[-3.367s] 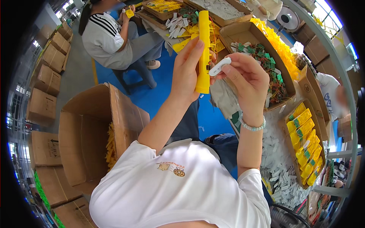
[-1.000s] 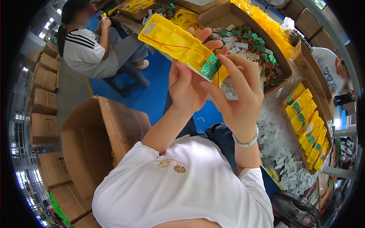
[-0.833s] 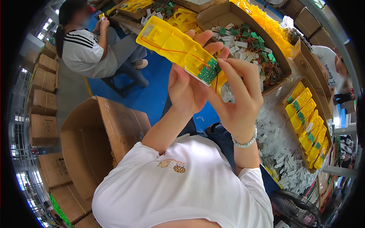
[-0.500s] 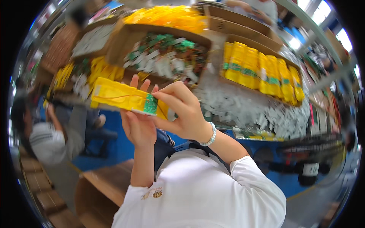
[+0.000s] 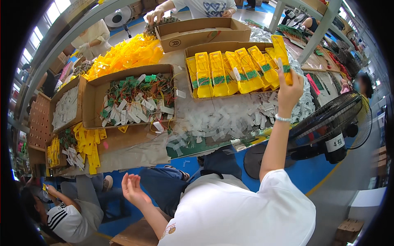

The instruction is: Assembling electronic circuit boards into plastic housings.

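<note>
- The yellow plastic piece is long and flat with a green band across its lower part; it stands nearly upright at the right end of a row of like pieces.
- The right hand is raised over the surface and clamped on the piece's lower end, at the edge of the cardboard tray holding the row.
- The left hand hangs low beside the lap, fingers spread, palm up, holding nothing.
- The two hands are well apart.
- Half a second earlier both hands were together, gripping the piece crosswise before the chest; now only the right one holds it, carried out to the tray, and the left has dropped away.
- A nearer box holds green and white parts with wires.
</note>
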A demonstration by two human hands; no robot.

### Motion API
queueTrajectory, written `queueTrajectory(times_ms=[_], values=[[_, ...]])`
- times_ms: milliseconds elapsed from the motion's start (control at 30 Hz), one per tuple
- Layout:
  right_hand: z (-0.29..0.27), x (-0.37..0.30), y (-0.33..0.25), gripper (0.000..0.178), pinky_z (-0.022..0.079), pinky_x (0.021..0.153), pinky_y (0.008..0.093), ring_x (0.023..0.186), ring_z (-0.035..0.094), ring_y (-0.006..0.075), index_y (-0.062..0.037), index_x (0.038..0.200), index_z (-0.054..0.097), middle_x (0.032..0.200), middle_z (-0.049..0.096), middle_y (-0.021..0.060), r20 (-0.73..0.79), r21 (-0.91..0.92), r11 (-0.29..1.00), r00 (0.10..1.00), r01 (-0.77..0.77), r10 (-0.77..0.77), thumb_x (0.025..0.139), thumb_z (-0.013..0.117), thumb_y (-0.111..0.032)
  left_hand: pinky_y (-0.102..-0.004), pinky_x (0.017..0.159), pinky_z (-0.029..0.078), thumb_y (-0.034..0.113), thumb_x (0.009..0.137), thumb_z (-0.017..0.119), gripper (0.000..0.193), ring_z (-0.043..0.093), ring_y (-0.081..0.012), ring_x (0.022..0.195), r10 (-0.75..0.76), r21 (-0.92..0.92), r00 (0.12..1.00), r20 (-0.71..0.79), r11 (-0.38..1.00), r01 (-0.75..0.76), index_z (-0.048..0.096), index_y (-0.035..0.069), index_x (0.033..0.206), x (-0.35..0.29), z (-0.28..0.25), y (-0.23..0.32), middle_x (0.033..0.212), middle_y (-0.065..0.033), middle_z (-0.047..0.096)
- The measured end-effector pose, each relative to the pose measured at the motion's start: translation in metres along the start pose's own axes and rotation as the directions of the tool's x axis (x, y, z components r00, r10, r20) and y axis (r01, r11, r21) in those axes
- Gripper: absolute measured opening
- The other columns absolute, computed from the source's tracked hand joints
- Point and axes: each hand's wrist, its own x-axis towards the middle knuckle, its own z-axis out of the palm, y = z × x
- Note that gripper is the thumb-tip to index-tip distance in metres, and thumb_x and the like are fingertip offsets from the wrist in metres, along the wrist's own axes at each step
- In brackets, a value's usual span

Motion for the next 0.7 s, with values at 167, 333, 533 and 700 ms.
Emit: queueTrajectory(times_ms=[167, 333, 533, 700], values=[[0.03, 0.032, 0.033, 0.046, 0.046, 0.084, 0.0411, 0.095, 0.059, 0.0326, -0.0004, 0.112, 0.063, 0.102, 0.064, 0.0157, 0.227, -0.295, 0.955, 0.973, 0.03, 0.04, 0.073, 0.077, -0.022, -0.0303, 0.079, 0.052, 0.007, 0.095, 0.049, 0.024, 0.063, -0.0168, 0.085, 0.064, 0.016, 0.989, -0.132, 0.998, -0.062, 0.055, -0.003, 0.116, 0.0, -0.023, 0.02, 0.094, -0.0099, 0.063], [0.06, 0.019, 0.055, 0.033, 0.049, 0.082, 0.0402, 0.09, 0.064, 0.0327, 0.0009, 0.103, 0.066, 0.097, 0.068, 0.0175, 0.243, -0.068, 0.998, 0.97, 0.014, 0.003, 0.075, 0.074, -0.014, -0.03, 0.079, 0.052, 0.008, 0.097, 0.045, 0.025, 0.06, -0.0173, 0.085, 0.235, 0.156, 0.901, -0.364, 0.969, -0.189, 0.054, -0.002, 0.118, -0.022, -0.104, 0.071, 0.097, -0.009, 0.061], [0.039, 0.022, 0.087, 0.026, 0.049, 0.084, 0.0393, 0.097, 0.064, 0.033, 0.0017, 0.108, 0.065, 0.105, 0.067, 0.0182, 0.237, -0.239, 0.971, 0.968, -0.019, 0.077, 0.088, 0.059, -0.013, -0.0282, 0.079, 0.05, 0.011, 0.096, 0.053, 0.025, 0.059, -0.0152, 0.089, 0.496, 0.45, 0.655, -0.57, 0.856, -0.256, 0.057, -0.002, 0.117, -0.062, -0.218, 0.155, 0.098, -0.0099, 0.061], [0.036, 0.018, -0.077, 0.023, 0.05, 0.082, 0.0361, 0.094, 0.065, 0.0277, -0.0019, 0.108, 0.065, 0.103, 0.069, 0.0125, 0.152, -0.005, 0.984, 0.973, 0.177, -0.174, 0.091, 0.058, -0.016, -0.0279, 0.079, 0.049, 0.018, 0.096, 0.051, 0.027, 0.056, -0.0161, 0.098, 0.503, 0.575, 0.418, -0.756, 0.816, 0.058, 0.058, 0.005, 0.119, -0.136, -0.398, 0.171, 0.106, -0.0068, 0.059]])
